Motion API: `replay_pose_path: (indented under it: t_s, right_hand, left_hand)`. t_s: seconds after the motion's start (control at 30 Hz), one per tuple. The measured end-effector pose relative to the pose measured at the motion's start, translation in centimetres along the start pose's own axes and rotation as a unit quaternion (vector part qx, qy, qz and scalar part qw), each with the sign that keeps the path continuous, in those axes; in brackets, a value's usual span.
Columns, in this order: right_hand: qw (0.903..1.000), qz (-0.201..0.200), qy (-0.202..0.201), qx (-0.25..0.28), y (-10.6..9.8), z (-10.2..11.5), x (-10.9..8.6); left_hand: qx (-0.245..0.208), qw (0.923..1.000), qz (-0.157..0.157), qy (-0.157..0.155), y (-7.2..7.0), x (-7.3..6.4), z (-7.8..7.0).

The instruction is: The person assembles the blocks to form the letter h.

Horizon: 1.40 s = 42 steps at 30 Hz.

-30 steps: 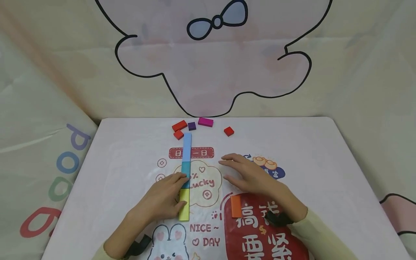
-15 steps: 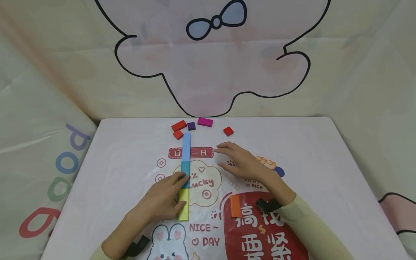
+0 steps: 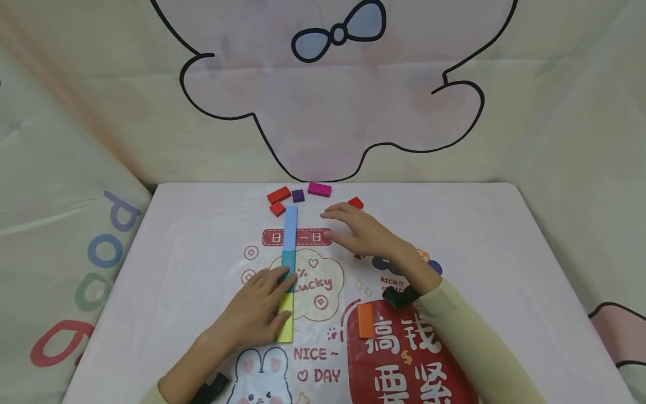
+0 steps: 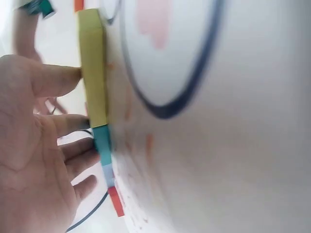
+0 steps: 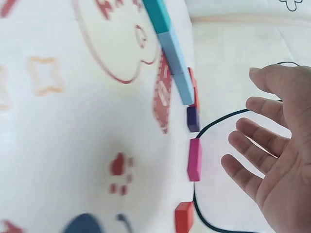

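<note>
Yellow (image 3: 286,303), teal (image 3: 288,259) and light blue (image 3: 290,227) blocks lie end to end in a straight row on the table. My left hand (image 3: 257,311) rests along the row's left side, its thumb at the yellow block and fingertips on the teal part. In the left wrist view those fingers (image 4: 73,124) are fairly straight against the blocks. My right hand (image 3: 360,230) hovers to the right of the row, holding nothing, fingers spread apart in the right wrist view. Just beyond it is a red block (image 3: 356,202), partly covered by the hand in the head view.
Near the far edge lie two red blocks (image 3: 278,194), a purple cube (image 3: 298,196) and a magenta block (image 3: 319,189). An orange block (image 3: 365,321) lies on the red print at front right. A fabric backdrop (image 3: 323,112) stands behind the white table (image 3: 504,252).
My right hand has moved forward and left, away from the orange block toward the blocks at the far edge. My left hand stays at the row, and the blocks have not moved.
</note>
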State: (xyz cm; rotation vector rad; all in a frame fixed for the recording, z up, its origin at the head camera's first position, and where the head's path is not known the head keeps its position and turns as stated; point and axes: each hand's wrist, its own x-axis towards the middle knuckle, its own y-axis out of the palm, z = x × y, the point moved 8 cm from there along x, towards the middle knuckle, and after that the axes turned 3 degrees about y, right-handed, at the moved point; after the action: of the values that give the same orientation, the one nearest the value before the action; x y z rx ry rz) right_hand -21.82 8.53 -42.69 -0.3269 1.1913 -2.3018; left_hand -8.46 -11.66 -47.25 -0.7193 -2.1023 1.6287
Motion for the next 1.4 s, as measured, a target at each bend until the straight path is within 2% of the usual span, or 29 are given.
replay_pose_path:
  t_s: [0.13, 0.27, 0.5, 0.7, 1.03, 1.17, 1.4]
  right_hand:
    - [1.0000, 0.001, -0.003, 0.001, -0.8, 0.6, 1.5]
    - [0.9999, -0.011, -0.006, -0.002, -1.2, 0.4, 2.8]
    - [0.9981, -0.039, -0.003, -0.048, -0.2, -1.4, 4.8]
    - [0.9968, -0.047, 0.012, -0.063, 0.4, -2.9, 6.2]
    - [0.9938, -0.062, 0.007, -0.092, 0.8, -3.4, 8.3]
    - [0.9917, -0.060, 0.015, -0.113, 0.9, -3.4, 8.9]
    - [0.9874, -0.032, 0.050, -0.147, 1.7, -3.9, 9.3]
  left_hand:
    - [0.012, 0.9999, 0.002, 0.007, 0.1, 0.0, 0.1]
    - [0.000, 1.0000, 0.000, 0.003, 0.1, 0.0, 0.2]
    - [-0.020, 0.9997, 0.009, -0.014, 0.5, -0.4, 0.3]
    - [-0.027, 0.9994, 0.008, -0.019, 0.4, -0.1, 0.2]
    - [-0.050, 0.9981, 0.012, -0.033, 0.0, 0.1, 0.5]
    - [-0.051, 0.9983, 0.007, -0.029, -0.1, 0.1, 0.5]
    - [-0.047, 0.9985, 0.002, -0.030, -0.1, 0.1, 0.5]
